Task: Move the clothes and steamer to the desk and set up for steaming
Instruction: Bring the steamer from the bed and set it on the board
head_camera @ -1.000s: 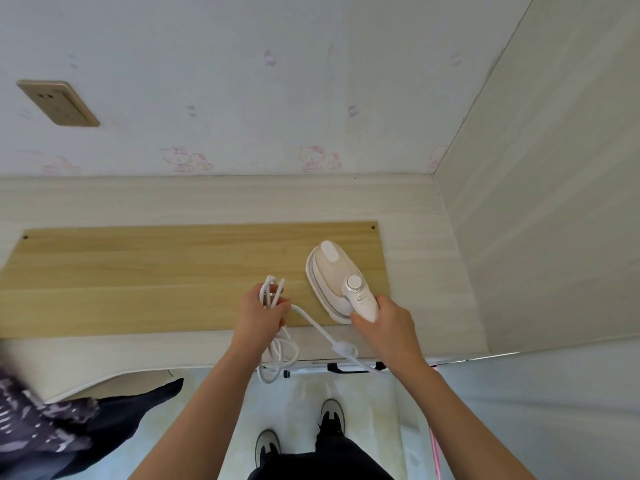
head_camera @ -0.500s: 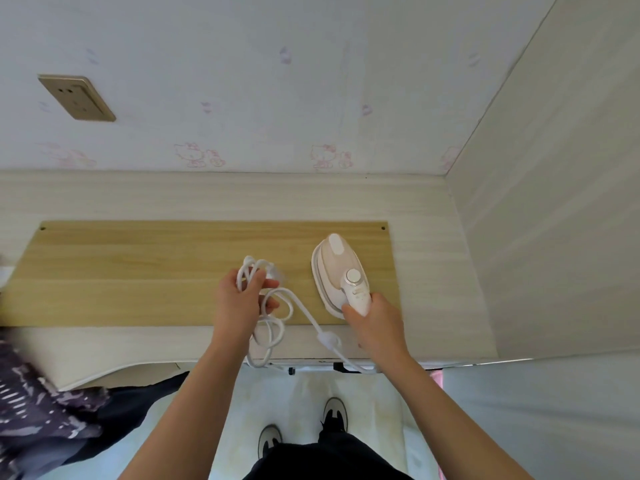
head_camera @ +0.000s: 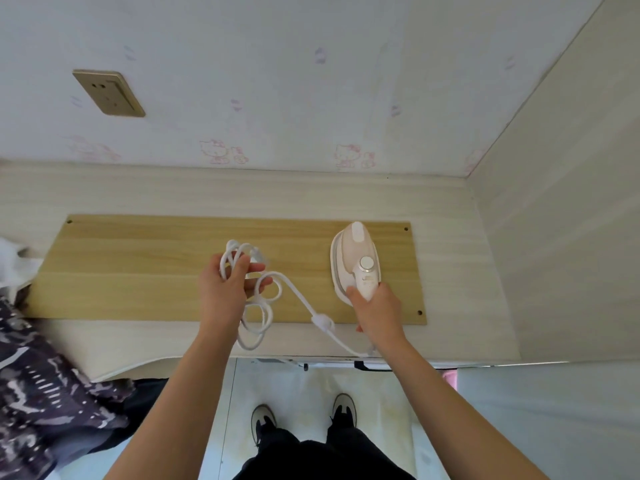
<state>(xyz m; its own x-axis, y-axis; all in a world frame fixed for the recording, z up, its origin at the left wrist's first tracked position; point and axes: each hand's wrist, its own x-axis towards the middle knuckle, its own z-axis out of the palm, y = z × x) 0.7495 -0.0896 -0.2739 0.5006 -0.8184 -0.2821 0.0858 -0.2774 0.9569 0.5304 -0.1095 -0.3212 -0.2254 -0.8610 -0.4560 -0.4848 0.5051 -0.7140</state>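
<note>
A small white and pink steamer (head_camera: 355,258) lies flat on the tan wooden board (head_camera: 145,268) that covers the pale desk (head_camera: 242,192). My right hand (head_camera: 375,306) grips its handle at the near end. Its white cord (head_camera: 298,299) runs left from below the handle to a coiled bunch. My left hand (head_camera: 225,289) holds that bunch over the board's middle, with loops hanging below the fingers. Dark patterned clothes (head_camera: 38,393) lie at the desk's near left corner.
A gold wall socket (head_camera: 109,93) sits high on the wall at the back left. A pale side panel (head_camera: 561,237) closes the desk on the right. Something white (head_camera: 10,261) shows at the left edge. My shoes (head_camera: 301,417) stand on the floor below.
My left hand has carried the coiled cord to the left and up over the board, away from the steamer. The steamer and my right hand stay in place.
</note>
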